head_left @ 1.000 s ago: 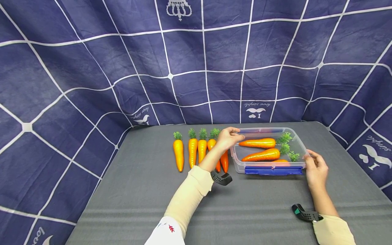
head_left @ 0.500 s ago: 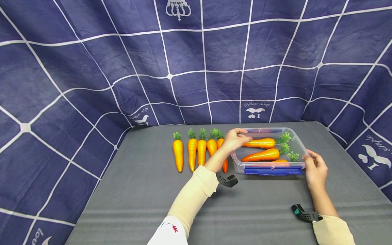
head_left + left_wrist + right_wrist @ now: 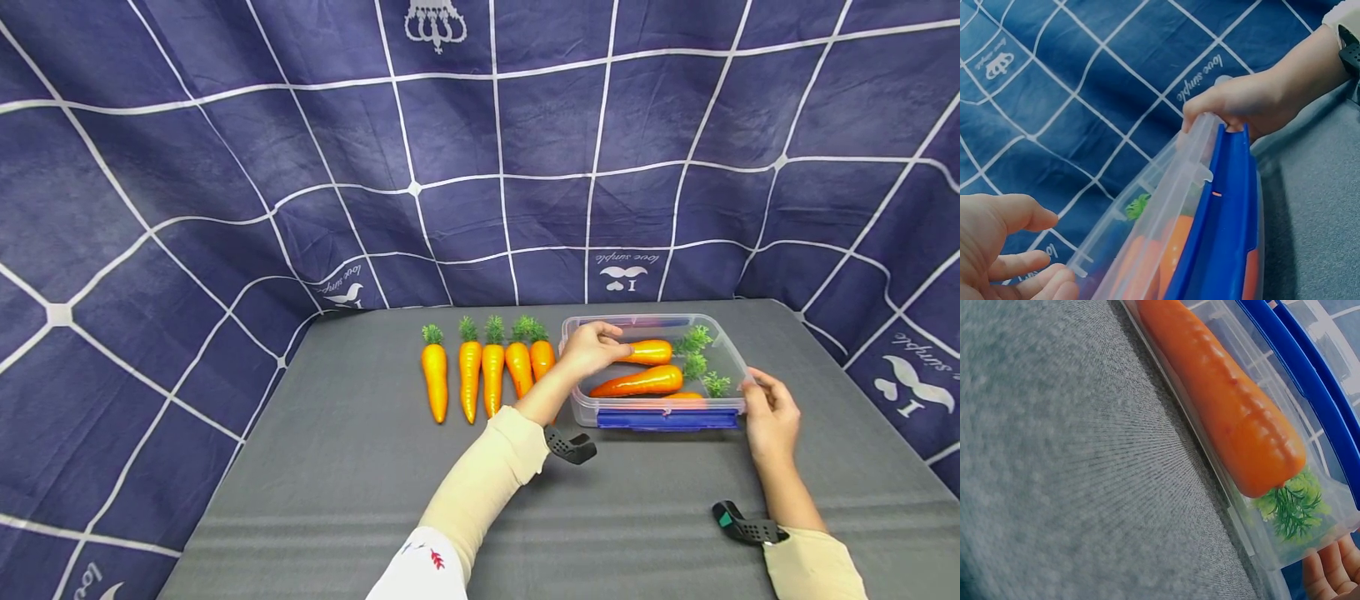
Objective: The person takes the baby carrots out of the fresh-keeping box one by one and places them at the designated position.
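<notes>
A clear plastic box point(image 3: 731, 354) with a blue latch point(image 3: 667, 419) along its front holds orange carrots with green leafy tops, lying crosswise. My left hand point(image 3: 592, 350) is over the box's left part and overlaps the thin end of the back carrot point(image 3: 651, 352). In the left wrist view, that hand's fingers point(image 3: 1038, 259) are loosely bent and spread, with nothing seen between them. The middle carrot point(image 3: 637, 382) lies in front of the back one; a third carrot point(image 3: 684, 395) is partly hidden by the front wall. My right hand point(image 3: 772, 417) grips the box's front right corner.
Left of the box, several carrots point(image 3: 434, 382) stand in a row on the grey tabletop point(image 3: 337, 467), leaves toward the back. My left forearm partly covers the row's right end. A blue curtain with white lines point(image 3: 322, 142) encloses the back and sides.
My left hand has moved right, from the box's left rim to over the back carrot's thin end. The right hand keeps its grip on the corner, and the box stays put.
</notes>
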### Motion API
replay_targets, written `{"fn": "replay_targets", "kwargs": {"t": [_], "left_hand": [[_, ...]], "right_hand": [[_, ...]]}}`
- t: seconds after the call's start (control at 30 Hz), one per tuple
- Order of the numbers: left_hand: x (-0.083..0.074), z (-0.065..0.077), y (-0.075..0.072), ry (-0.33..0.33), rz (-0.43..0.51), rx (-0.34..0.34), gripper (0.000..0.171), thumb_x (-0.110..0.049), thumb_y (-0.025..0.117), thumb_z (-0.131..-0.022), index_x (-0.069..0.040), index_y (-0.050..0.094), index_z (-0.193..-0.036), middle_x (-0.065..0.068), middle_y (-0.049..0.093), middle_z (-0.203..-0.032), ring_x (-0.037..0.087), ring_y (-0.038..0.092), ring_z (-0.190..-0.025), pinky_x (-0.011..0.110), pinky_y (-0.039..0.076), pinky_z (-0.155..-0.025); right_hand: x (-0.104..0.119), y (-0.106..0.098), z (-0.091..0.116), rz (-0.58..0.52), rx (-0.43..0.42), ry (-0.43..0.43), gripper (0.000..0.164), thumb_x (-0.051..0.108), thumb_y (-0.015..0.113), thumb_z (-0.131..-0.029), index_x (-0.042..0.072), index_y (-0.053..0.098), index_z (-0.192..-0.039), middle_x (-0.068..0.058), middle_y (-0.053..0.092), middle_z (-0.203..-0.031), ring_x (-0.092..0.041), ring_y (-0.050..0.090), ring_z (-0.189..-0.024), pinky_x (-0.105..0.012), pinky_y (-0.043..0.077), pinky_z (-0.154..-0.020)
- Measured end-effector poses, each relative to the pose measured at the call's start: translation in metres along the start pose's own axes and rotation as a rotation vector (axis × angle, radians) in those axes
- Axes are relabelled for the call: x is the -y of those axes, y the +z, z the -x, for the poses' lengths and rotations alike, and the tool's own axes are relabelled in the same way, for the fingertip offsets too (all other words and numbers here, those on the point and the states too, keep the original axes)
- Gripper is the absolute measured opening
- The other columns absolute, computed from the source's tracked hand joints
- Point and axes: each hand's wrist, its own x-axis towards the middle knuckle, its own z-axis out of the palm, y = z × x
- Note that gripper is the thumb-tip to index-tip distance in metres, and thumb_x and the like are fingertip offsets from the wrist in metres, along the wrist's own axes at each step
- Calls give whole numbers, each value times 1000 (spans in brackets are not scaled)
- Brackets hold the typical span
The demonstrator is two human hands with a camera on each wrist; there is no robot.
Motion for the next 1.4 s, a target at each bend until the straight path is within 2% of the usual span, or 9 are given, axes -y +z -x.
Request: {"fn": "replay_targets", "kwargs": {"t": [0.17, 0.33, 0.57, 0.8, 0.93, 1.4], "left_hand": [[1, -2, 7, -7, 3, 19, 30, -15, 78, -80, -4, 70, -107, 4, 72, -88, 8, 63, -75, 19, 48, -68], [2, -4, 15, -9, -44, 22, 34, -16, 78, -80, -2, 70, -110, 5, 73, -92, 9, 65, -80, 18, 48, -69], [4, -7, 25, -14, -143, -4, 34, -19, 82, -76, -6, 73, -106, -2, 68, -82, 6, 57, -70, 16, 44, -64], [7, -14, 28, -40, -299, 11, 34, -24, 82, -74, -10, 73, -104, -2, 68, -97, 12, 58, -87, 18, 45, -76], [9, -18, 29, -50, -344, 29, 34, -24, 83, -74, -11, 74, -104, -1, 69, -101, 13, 59, -92, 17, 45, -78], [12, -30, 35, -109, -519, 137, 23, -31, 83, -75, -16, 69, -84, -11, 61, -82, 6, 54, -75, 15, 42, -65]], "right_hand": [[-3, 0, 0, 8, -9, -18, 26, 8, 54, -92, 32, 65, -97, 26, 55, -68, 4, 46, -58, -10, 36, -56], [-3, 0, 0, 11, -12, -18, 26, 9, 55, -92, 31, 66, -98, 25, 55, -69, 4, 46, -58, -10, 36, -56], [-4, -2, -1, -24, 2, -12, 27, 6, 53, -92, 29, 66, -99, 25, 56, -69, 4, 47, -57, -10, 36, -55], [-4, 0, -1, -15, 10, 3, 27, 6, 53, -91, 28, 67, -99, 25, 56, -68, 4, 47, -57, -10, 36, -55], [-4, 0, -2, -27, 0, 1, 27, 6, 54, -92, 30, 65, -98, 25, 56, -69, 4, 47, -57, -10, 37, -55], [-4, 1, -1, -20, -1, -7, 27, 7, 54, -92, 30, 66, -98, 24, 56, -70, 4, 47, -59, -10, 37, -56]]}}
